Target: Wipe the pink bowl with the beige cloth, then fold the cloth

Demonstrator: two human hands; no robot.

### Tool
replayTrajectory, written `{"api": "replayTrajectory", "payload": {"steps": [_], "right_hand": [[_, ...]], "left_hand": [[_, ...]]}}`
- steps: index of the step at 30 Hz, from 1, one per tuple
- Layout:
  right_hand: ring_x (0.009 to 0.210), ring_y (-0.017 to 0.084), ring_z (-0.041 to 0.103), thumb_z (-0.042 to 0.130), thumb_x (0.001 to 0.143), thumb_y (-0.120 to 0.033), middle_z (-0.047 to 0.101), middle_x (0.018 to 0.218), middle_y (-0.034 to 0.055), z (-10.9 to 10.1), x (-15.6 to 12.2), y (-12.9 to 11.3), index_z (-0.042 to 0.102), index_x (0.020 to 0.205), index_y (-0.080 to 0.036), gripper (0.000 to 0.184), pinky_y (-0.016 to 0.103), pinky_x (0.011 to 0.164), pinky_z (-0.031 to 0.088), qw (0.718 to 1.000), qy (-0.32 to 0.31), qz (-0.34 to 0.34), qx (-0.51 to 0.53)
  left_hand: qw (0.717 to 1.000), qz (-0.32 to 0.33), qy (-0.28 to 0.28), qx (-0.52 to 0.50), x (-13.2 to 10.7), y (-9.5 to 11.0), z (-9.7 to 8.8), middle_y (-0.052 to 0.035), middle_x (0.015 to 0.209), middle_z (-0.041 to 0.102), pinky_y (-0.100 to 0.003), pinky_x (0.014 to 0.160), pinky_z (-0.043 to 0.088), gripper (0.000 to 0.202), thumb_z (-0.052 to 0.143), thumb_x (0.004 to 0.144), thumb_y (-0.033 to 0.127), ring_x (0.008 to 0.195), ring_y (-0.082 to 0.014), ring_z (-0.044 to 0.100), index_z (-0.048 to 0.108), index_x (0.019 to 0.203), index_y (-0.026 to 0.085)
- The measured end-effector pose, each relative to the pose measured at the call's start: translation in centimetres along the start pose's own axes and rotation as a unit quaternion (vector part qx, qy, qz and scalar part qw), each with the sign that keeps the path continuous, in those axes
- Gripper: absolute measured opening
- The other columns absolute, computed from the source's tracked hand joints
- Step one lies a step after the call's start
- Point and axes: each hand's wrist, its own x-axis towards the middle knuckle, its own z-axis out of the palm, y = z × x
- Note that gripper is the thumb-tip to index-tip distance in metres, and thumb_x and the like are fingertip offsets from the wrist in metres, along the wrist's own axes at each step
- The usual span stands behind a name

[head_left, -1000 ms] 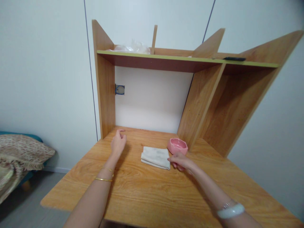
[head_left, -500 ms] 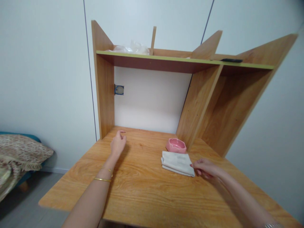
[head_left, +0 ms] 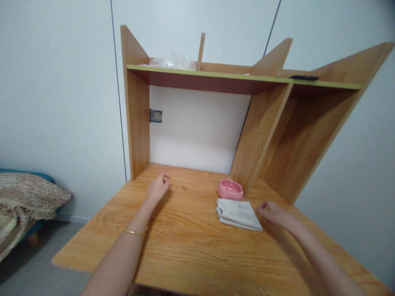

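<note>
A folded white cloth (head_left: 238, 213) lies on the wooden desk (head_left: 185, 242), just in front of a small pink dish (head_left: 229, 189). My right hand (head_left: 273, 213) rests on the desk right beside the cloth's right edge, fingers loosely curled, nothing in them. My left hand (head_left: 158, 188) lies on the desk further left and back, fingers curled inward and holding nothing. A gold bangle sits on my left wrist.
A wooden hutch (head_left: 135, 119) with side panels and an upper shelf (head_left: 216, 76) stands at the desk's back. Crumpled clear plastic (head_left: 171, 61) and a dark flat object (head_left: 304, 77) lie on the shelf. A bed with a patterned blanket (head_left: 24, 197) is at the left.
My right hand slid the folded cloth to the right, from mid-desk to in front of the pink dish, then let go of it. My left hand shifted slightly right.
</note>
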Motion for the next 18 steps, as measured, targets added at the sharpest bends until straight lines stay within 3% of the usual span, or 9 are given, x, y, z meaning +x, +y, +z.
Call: {"api": "replayTrajectory", "payload": {"steps": [2, 5, 10, 15, 18], "right_hand": [[0.063, 0.018, 0.06, 0.046, 0.078, -0.027, 0.065, 0.072, 0.0107, -0.3, -0.7, -2.4, 0.06, 0.068, -0.017, 0.02, 0.025, 0.051, 0.036, 0.996, 0.04, 0.0, -0.084], [0.075, 0.023, 0.062, 0.034, 0.085, -0.033, 0.066, 0.085, 0.0136, 0.5, -2.3, -7.0, 0.059, 0.083, -0.018, 0.03, 0.028, 0.056, 0.036, 0.988, 0.034, -0.028, -0.149], [0.081, 0.023, 0.061, 0.037, 0.086, -0.029, 0.066, 0.085, 0.0135, 4.2, -4.2, -13.3, 0.058, 0.084, -0.016, 0.025, 0.029, 0.064, 0.038, 0.983, -0.012, -0.156, -0.094], [0.109, 0.023, 0.048, 0.032, 0.083, -0.012, 0.056, 0.113, 0.0157, 8.0, -3.9, -15.7, 0.049, 0.115, -0.011, 0.036, 0.033, 0.089, 0.036, 0.958, 0.003, -0.286, -0.014], [0.118, 0.023, 0.041, 0.033, 0.08, -0.009, 0.049, 0.123, 0.0168, 9.7, -3.5, -15.6, 0.042, 0.124, -0.01, 0.045, 0.036, 0.097, 0.031, 0.95, -0.016, -0.311, 0.019]], "left_hand": [[0.998, 0.036, -0.044, 0.016, -0.2, 0.1, 0.6, -0.0033, 0.07, 0.062, -0.023, 0.058, 0.035, 0.02, 0.041, 0.079, 0.018, 0.065, -0.0152, 0.057, 0.058, 0.088, 0.017], [0.991, 0.083, -0.1, 0.037, -0.6, 0.3, 1.5, -0.0041, 0.072, 0.063, -0.024, 0.059, 0.036, 0.02, 0.039, 0.08, 0.02, 0.068, -0.0163, 0.057, 0.057, 0.088, 0.018], [0.982, 0.11, -0.149, 0.031, -1.2, 0.5, 2.4, -0.0057, 0.082, 0.064, -0.024, 0.063, 0.038, 0.022, 0.035, 0.083, 0.024, 0.072, -0.0158, 0.057, 0.051, 0.097, 0.017], [0.98, 0.117, -0.16, 0.028, -1.5, 0.8, 2.9, -0.0053, 0.078, 0.063, -0.026, 0.066, 0.039, 0.02, 0.038, 0.082, 0.028, 0.069, -0.0162, 0.056, 0.053, 0.092, 0.018], [0.979, 0.133, -0.156, 0.002, -1.6, 0.9, 3.3, -0.0048, 0.08, 0.063, -0.026, 0.07, 0.041, 0.017, 0.04, 0.081, 0.022, 0.074, -0.0161, 0.057, 0.055, 0.087, 0.018]]}}
